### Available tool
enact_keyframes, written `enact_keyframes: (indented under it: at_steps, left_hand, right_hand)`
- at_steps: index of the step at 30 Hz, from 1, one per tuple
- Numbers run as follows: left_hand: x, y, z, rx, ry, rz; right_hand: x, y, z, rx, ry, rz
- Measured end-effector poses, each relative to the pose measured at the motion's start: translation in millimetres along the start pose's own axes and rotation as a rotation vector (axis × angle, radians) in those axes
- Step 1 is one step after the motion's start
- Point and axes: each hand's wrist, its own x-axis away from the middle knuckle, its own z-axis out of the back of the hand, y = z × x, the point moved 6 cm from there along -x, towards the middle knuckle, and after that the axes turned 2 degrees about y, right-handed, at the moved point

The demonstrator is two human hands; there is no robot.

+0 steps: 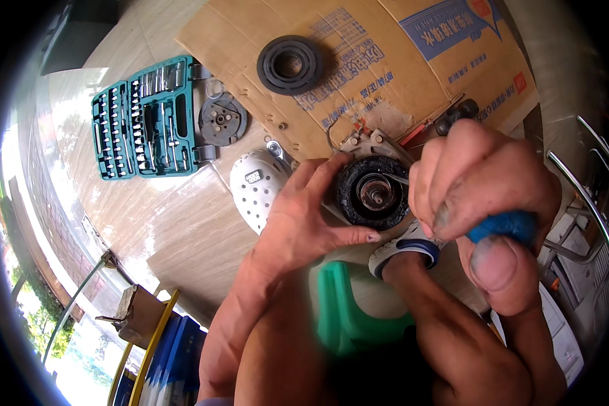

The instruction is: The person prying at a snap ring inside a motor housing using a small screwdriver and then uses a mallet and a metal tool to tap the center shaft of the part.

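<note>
A round motor-like machine part (347,197) stands upright between my feet, with a black, grimy rim and a metal shaft at its centre. My left hand (294,216) wraps round its left side, thumb at the near edge and fingers at the far edge. My right hand (484,179) grips a screwdriver (504,227) by its blue handle, the fist partly hiding it. The thin metal shank reaches left, and its tip meets the inside of the rim beside the central metal ring.
Flattened cardboard (386,40) lies beyond, bearing a black ring-shaped part (289,65). To the left are an open green socket set (145,122), a grey metal disc (223,120) and a ratchet (275,150). White clogs (256,186) and a green stool (335,304) are close by.
</note>
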Motion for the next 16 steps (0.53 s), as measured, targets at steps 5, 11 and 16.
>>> enact_keyframes:
  at_steps: [5, 11, 16]
  left_hand:
    - [8, -6, 5, 0.009, 0.014, 0.061]
    - [4, -3, 3, 0.02, 0.006, 0.051]
    - [4, -7, 2, 0.01, 0.009, 0.053]
  right_hand:
    - [21, 9, 11, -0.064, -0.044, 0.019]
    - [34, 6, 21, -0.077, 0.052, -0.036]
    - [41, 6, 22, -0.023, 0.1, -0.092]
